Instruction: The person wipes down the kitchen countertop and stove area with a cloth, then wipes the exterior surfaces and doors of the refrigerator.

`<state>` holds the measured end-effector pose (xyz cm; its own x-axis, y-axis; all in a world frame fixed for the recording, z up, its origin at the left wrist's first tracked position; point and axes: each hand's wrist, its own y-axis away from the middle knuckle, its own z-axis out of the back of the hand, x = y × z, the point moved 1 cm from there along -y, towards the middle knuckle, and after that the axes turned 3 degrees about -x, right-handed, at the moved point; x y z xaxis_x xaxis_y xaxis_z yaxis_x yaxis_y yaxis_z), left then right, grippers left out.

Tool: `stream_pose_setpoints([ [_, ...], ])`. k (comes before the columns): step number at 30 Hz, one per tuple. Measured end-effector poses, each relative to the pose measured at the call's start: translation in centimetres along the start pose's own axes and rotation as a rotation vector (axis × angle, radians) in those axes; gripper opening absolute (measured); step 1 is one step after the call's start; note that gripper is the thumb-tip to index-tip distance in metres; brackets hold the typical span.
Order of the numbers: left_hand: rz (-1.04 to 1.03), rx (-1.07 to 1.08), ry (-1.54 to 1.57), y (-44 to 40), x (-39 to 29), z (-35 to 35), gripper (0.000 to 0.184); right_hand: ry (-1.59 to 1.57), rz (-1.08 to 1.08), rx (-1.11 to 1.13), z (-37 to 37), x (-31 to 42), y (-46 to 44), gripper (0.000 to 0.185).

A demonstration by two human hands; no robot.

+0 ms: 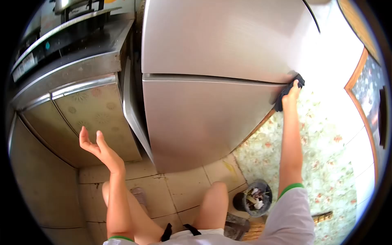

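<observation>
A silver refrigerator (196, 118) with two doors stands in front of me. My right hand (292, 96) is closed on a dark cloth (280, 103), which it presses against the fridge's right edge, by the gap between the doors. On the left, my left hand (101, 150) is raised in the air with its fingers apart and nothing in it. Behind it is a cabinet door (96, 106) with a faded flower pattern.
A gas stove (61, 36) sits on the counter at the upper left. A dark bin (258, 198) with rubbish stands on the tiled floor (188, 188), beside a straw broom (254, 231). Flower-patterned covering (322, 163) lines the right side.
</observation>
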<state>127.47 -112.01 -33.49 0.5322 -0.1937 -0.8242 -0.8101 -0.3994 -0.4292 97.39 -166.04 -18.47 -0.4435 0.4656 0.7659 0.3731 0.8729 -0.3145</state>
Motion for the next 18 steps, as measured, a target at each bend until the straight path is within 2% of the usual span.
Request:
stream_pose_setpoints([
  [1, -0.004, -0.005, 0.047, 0.1, -0.4, -0.4, 0.043, 0.035, 0.118, -0.053, -2.5, 1.3, 3.6, 0.041],
  [3, -0.031, -0.006, 0.050, 0.5, -1.4, -0.9, 0.042, -0.055, 0.306, 0.068, -4.9, 2.8, 11.4, 0.044],
  [5, -0.034, -0.004, 0.054, 1.0, -1.5, -1.5, 0.044, -0.001, 0.444, 0.223, -6.2, 3.7, 21.7, 0.046],
  [7, -0.046, -0.004, 0.078, 1.4, -1.4, -1.9, 0.045, 0.281, 0.753, 0.326, -5.7, 2.5, 29.6, 0.048],
  [9, -0.044, -0.015, 0.064, 1.4, -0.6, -1.9, 0.046, 0.451, 0.987, 0.677, -5.4, 1.1, 36.6, 0.039],
  [11, -0.051, -0.033, 0.026, 1.1, 0.1, -1.6, 0.046, 0.428, 1.262, 1.044, -6.8, 2.2, 42.0, 0.033],
  [13, -0.068, -0.050, 0.002, 0.7, 0.4, -1.0, 0.046, 0.309, 1.552, 1.060, -10.6, 4.3, 42.5, 0.034],
  [15, -0.093, -0.072, 0.005, 0.0, 0.3, -0.3, 0.045, 0.310, 1.831, 0.927, -14.9, 9.0, 41.1, 0.035],
  [18, -0.129, -0.119, 0.003, -1.3, -0.7, 0.8, 0.046, 0.108, 1.841, 0.770, -20.0, 14.0, 38.4, 0.035],
])
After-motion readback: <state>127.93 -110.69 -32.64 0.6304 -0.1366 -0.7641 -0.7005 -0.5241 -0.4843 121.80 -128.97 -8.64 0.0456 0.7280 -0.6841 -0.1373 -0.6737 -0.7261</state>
